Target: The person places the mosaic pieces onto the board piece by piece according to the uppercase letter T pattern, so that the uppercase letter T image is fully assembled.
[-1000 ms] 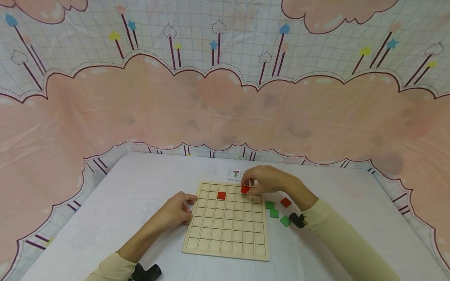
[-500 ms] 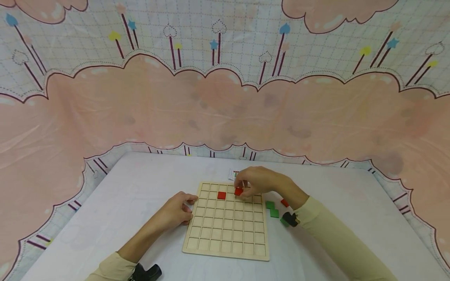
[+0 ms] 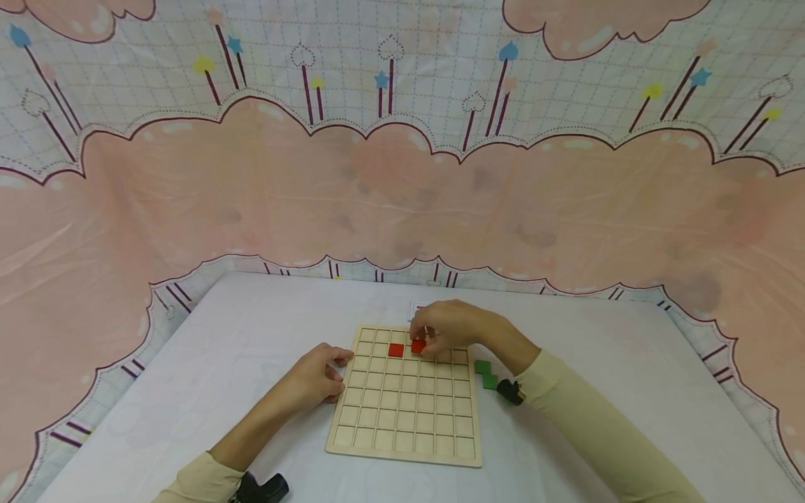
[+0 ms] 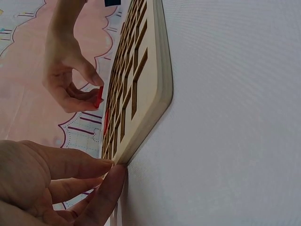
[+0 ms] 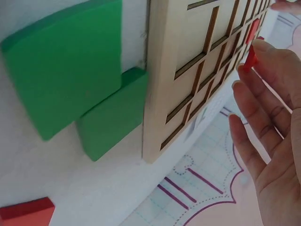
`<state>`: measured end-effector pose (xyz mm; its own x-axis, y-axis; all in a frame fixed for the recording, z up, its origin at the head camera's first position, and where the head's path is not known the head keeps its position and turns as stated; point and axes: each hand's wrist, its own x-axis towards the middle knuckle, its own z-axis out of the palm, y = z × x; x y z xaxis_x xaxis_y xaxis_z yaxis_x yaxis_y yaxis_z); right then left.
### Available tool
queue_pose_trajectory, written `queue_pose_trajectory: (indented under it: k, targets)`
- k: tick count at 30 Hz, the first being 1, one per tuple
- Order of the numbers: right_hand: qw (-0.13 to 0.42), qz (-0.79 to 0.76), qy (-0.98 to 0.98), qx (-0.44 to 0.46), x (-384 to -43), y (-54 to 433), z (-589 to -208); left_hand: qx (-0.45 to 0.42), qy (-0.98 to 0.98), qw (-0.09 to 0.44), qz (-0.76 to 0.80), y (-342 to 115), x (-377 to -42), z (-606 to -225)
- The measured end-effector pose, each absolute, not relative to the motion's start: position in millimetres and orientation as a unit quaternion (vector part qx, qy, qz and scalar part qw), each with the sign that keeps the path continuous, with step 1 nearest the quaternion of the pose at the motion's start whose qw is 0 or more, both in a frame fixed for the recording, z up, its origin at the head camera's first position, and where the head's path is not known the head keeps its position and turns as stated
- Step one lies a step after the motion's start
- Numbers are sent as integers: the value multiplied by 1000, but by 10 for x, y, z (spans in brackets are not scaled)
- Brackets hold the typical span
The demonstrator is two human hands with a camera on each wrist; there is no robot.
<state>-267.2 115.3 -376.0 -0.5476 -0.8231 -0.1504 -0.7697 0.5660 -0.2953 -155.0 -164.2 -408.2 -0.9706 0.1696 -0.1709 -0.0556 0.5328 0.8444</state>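
Observation:
A wooden grid board (image 3: 405, 421) lies on the white table. One red square tile (image 3: 395, 350) sits in a cell of its second row. My right hand (image 3: 454, 325) pinches another red tile (image 3: 418, 346) between thumb and fingertip, over the same row, to the right of the first. In the right wrist view this held tile (image 5: 251, 57) is tilted on edge above the cells. My left hand (image 3: 317, 374) grips the board's left edge; in the left wrist view thumb and finger (image 4: 110, 188) pinch it at the rim.
Green tiles (image 3: 483, 367) lie beside the board's right edge. Another red tile (image 5: 28, 213) shows on the table in the right wrist view. Behind the board lies a small printed card (image 3: 414, 311), mostly covered by my right hand. A patterned cloth (image 3: 352, 188) hangs behind the table.
My right hand has moved left along the board with the red tile, closer to the placed one. Its forearm now covers the loose red tile and one green tile. My left hand stays put.

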Motion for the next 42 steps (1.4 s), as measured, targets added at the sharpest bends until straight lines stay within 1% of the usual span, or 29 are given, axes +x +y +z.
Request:
queue_pose_trajectory:
  k: [12, 28, 42]
  targets:
    - [131, -59, 879, -455, -2673, 1042, -3799, 38, 867, 116, 484, -1636, -1546, -4065]
    - [118, -45, 876, -465, -2670, 1016, -3819, 39, 868, 116, 481, -1636, -1546, -4064]
    - [126, -39, 876, -463, -2671, 1012, -3815, 39, 875, 118, 469, -1637, -1565, -4076]
